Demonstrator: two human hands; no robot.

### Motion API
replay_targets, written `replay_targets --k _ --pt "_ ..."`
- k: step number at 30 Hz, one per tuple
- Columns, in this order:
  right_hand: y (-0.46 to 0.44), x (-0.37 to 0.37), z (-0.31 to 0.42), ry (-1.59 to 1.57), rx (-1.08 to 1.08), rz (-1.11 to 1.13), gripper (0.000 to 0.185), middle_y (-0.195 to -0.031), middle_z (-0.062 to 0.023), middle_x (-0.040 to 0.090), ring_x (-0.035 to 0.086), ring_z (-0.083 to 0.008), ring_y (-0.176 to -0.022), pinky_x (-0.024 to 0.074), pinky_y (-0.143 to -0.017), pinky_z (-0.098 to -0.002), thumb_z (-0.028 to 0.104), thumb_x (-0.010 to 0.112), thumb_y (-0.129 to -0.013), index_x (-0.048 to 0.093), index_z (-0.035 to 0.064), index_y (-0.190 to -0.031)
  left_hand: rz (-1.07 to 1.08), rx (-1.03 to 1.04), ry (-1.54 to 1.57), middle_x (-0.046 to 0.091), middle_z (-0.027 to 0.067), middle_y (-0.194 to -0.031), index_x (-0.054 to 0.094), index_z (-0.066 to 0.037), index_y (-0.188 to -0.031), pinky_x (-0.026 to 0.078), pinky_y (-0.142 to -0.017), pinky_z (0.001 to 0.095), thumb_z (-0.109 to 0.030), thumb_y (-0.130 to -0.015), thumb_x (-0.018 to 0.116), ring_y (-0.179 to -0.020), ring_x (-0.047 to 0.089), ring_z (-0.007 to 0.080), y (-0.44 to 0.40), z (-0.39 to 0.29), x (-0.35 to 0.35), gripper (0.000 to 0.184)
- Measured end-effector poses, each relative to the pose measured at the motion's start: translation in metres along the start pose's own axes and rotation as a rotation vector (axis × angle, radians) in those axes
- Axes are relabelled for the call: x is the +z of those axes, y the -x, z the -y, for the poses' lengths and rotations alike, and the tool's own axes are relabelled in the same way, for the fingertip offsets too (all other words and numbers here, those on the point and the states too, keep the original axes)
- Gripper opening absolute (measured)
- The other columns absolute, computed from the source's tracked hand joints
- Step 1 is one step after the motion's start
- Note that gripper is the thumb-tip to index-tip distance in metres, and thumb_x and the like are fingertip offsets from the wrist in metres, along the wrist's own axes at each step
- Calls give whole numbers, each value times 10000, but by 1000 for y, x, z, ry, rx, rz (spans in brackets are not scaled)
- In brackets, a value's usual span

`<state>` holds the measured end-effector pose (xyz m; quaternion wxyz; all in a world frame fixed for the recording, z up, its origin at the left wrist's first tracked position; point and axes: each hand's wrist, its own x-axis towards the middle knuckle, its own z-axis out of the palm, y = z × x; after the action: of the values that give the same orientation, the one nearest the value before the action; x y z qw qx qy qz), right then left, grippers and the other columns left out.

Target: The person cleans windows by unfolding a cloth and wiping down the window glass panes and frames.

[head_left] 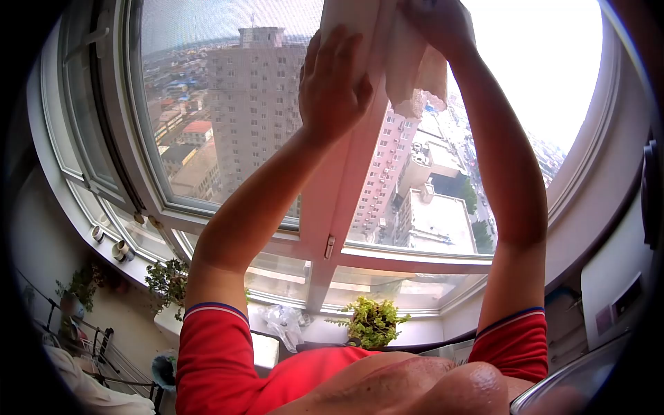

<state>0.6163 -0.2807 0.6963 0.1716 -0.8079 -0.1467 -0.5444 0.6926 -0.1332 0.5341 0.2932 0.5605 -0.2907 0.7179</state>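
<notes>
Both my arms are raised toward the window. My left hand (335, 83) lies with fingers stretched out against a pale upright panel (351, 34), probably part of the window frame. At the top edge of the view, my right hand (446, 24) is closed on a whitish cloth (413, 72), which hangs down beside the frame with a ragged lower edge. Part of the right hand's fingers is cut off by the view. Below my hands, the window post (346, 200) carries a small handle (330, 246).
A leafy potted plant (373, 323) and a clear plastic bag (285, 324) sit on the sill below. Another plant (168, 280) stands left of them. Small pots (122, 251) line the left ledge. A drying rack (104, 353) is at the lower left. Tall buildings show outside.
</notes>
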Motion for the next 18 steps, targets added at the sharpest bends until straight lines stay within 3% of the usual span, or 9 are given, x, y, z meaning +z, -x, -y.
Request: replay_targets --k 6,9,12,13,15,17,18 --pt "-40 10 -18 157 15 -150 447 -1064 -224 732 715 -371 -1000 562 -864 -452 327 750 -859 669 -3 -1149 -36 -9 18 538 195 -1437 534 -58 -1413 458 -1113 497 -128 -754 766 -1334 528 404 -1 -2 1 702" --pt "-64 8 -28 5 -36 -188 453 -1058 -242 725 708 -387 -1008 560 -866 -458 361 749 -866 672 0 -1128 -15 -18 10 527 189 -1449 524 -71 -1428 461 -1112 490 -123 -747 770 -1337 524 403 0 -2 -1 726" --pt "-53 21 -40 193 -8 -155 486 -1071 -250 720 701 -406 -1023 560 -871 -467 350 733 -886 641 0 -1211 -22 -25 22 520 184 -1457 517 -81 -1438 458 -1114 489 -132 -744 769 -1344 514 408 -1 0 -1 740" --pt "-28 22 -27 26 -40 -201 509 -1089 -255 715 689 -429 -1047 558 -882 -476 310 712 -906 589 26 -1310 -24 -28 26 519 181 -1459 515 -81 -1439 456 -1115 489 -133 -744 767 -1347 510 409 -2 -1 -1 741" --pt "-8 35 -47 101 -199 -243 530 -1099 -246 717 688 -430 -1066 557 -891 -476 272 702 -915 545 69 -1379 -17 -48 14 516 181 -1460 512 -77 -1438 452 -1119 491 -141 -747 762 -1350 505 412 1 -4 -3 737" --pt "22 28 -35 33 -24 -50 461 -1044 -170 759 738 -333 -961 566 -871 -418 402 755 -868 707 43 -1155 -10 -54 -13 514 187 -1458 510 -69 -1434 447 -1122 492 -151 -756 757 -1351 502 414 -1 -4 0 726" --pt "32 32 -39 -23 -86 -85 461 -1040 -161 760 738 -325 -967 566 -873 -416 404 759 -868 706 42 -1150 -10 -51 -24 514 191 -1456 509 -68 -1433 446 -1122 494 -154 -760 756 -1350 502 414 -1 -4 1 721"
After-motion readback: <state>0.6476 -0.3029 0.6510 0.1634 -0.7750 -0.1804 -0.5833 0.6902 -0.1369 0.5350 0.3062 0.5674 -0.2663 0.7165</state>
